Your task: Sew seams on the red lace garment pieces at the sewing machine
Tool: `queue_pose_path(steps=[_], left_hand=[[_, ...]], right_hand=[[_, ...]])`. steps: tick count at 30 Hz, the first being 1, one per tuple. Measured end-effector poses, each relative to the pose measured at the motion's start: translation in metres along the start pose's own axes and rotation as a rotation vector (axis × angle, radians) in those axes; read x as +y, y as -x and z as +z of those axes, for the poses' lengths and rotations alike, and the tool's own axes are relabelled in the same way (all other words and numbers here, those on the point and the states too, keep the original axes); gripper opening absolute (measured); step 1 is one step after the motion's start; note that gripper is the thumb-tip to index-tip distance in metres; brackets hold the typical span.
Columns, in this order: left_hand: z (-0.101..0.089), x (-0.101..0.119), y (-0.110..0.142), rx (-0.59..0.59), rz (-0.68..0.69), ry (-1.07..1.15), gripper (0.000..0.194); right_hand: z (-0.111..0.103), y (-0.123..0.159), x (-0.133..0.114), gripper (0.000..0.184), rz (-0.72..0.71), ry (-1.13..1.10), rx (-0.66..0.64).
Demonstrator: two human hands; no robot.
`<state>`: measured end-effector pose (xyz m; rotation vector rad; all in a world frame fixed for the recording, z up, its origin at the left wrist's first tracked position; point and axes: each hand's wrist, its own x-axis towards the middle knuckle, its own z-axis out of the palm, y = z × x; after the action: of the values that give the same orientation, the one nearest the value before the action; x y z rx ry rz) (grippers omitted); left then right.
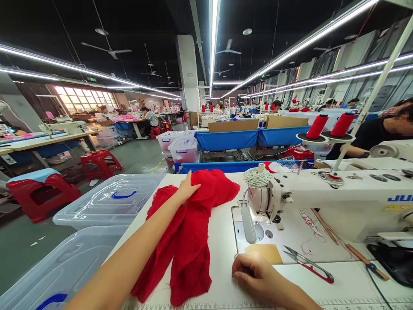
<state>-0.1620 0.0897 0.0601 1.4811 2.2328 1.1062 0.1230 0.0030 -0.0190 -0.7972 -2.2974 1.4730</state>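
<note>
My left hand (187, 188) reaches forward and rests on a crumpled piece of red fabric (190, 232) lying on the white sewing table (222, 241); its fingers are closed on the cloth's far part. My right hand (258, 275) lies curled on the table's near edge, in front of the needle plate, fingers folded with nothing visible in them. A white sewing machine (338, 198) stands to the right, with a cone of white cord (257, 175) on its head. Red-handled thread snips (306, 262) lie just right of my right hand.
Clear plastic bins with lids (109, 200) stand left of the table. Red thread spools (318, 126) sit on stands behind the machine. A person in black (374, 133) works at the far right. Red stools (41, 191) and other workstations fill the aisle at left.
</note>
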Motion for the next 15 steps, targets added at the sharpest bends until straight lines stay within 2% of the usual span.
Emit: queue_pose_path(steps=[5, 7, 9, 12, 15], left_hand=[[0.038, 0.01, -0.014, -0.11, 0.222, 0.182, 0.053], [0.049, 0.01, -0.016, -0.182, 0.25, 0.217, 0.051], [0.057, 0.005, -0.019, -0.239, 0.218, 0.226, 0.053], [0.059, -0.001, -0.027, -0.301, 0.156, 0.223, 0.063], [0.049, 0.001, -0.034, -0.333, 0.135, 0.225, 0.07]], right_hand=[[-0.003, -0.001, 0.007, 0.008, 0.011, -0.064, -0.011], [-0.003, -0.001, 0.009, 0.012, 0.015, -0.086, -0.01], [-0.004, -0.001, 0.009, 0.014, 0.02, -0.097, -0.013], [-0.006, -0.002, 0.008, 0.013, 0.012, -0.072, -0.012], [-0.009, -0.002, 0.006, 0.013, 0.004, -0.043, -0.009]])
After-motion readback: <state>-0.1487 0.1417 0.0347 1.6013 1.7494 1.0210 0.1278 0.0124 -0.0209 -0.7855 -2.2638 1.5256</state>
